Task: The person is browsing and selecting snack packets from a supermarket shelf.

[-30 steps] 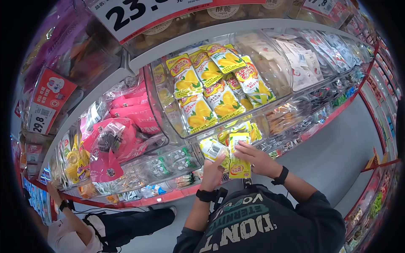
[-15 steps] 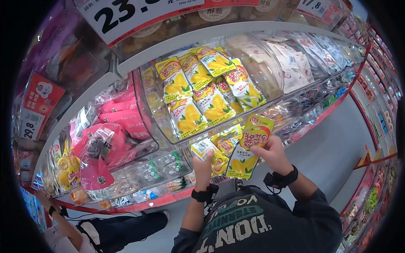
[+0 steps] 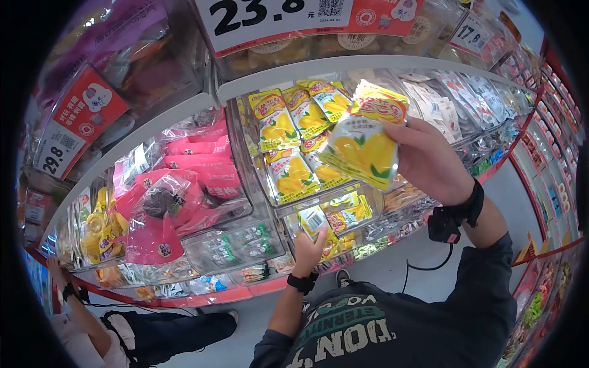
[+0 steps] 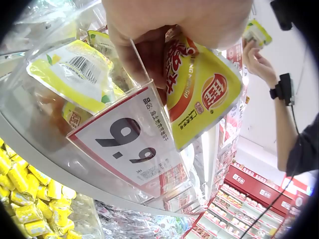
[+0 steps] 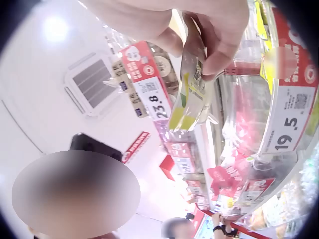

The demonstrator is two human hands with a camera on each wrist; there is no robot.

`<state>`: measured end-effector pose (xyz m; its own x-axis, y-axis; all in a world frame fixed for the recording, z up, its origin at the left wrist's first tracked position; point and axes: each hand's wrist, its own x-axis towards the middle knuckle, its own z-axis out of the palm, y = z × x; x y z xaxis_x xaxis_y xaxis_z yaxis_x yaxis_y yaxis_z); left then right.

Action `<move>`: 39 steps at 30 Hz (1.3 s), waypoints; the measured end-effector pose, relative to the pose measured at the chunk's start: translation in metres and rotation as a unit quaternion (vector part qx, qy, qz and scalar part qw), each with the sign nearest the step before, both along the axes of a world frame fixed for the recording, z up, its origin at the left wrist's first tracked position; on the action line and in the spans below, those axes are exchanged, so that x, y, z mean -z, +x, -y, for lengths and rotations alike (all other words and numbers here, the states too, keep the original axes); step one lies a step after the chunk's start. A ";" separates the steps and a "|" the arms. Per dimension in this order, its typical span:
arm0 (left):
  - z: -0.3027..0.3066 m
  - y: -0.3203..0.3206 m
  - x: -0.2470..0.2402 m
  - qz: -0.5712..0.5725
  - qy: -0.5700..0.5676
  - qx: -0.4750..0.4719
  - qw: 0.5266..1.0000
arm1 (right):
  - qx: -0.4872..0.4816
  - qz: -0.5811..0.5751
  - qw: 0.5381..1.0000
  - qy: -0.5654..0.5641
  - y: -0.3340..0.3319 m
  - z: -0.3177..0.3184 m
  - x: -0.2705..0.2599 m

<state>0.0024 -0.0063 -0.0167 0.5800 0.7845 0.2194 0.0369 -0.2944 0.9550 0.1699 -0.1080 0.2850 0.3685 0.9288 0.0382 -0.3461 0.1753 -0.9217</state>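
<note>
Your right hand (image 3: 432,161) had risen away from your left hand (image 3: 308,253), separating the two grips. Right fingers pinched a mango packet (image 3: 365,146), tilted above the upper bin (image 3: 331,192); left fingers gripped a yellow packet (image 4: 202,99) below it. A price card (image 4: 124,142) stood just beside the left fingers. Beyond your hands lay a grey floor (image 3: 498,196); another person (image 3: 169,331) stood to your left.

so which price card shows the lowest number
The 9.9 card, beside the yellow packet pinched in the left hand; the other cards I can read show 17.8 or more.
</note>
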 end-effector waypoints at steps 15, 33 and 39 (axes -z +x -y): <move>0.002 -0.003 -0.005 -0.005 0.015 -0.014 1.000 | 0.022 0.556 0.826 -0.089 0.057 -0.071 0.005; 0.019 -0.023 -0.036 0.075 -0.171 0.156 0.970 | -0.054 0.415 0.901 -0.113 -0.021 0.038 0.191; 0.026 -0.019 -0.025 0.064 -0.210 0.160 0.963 | -0.046 0.440 0.887 -0.136 -0.036 0.044 0.208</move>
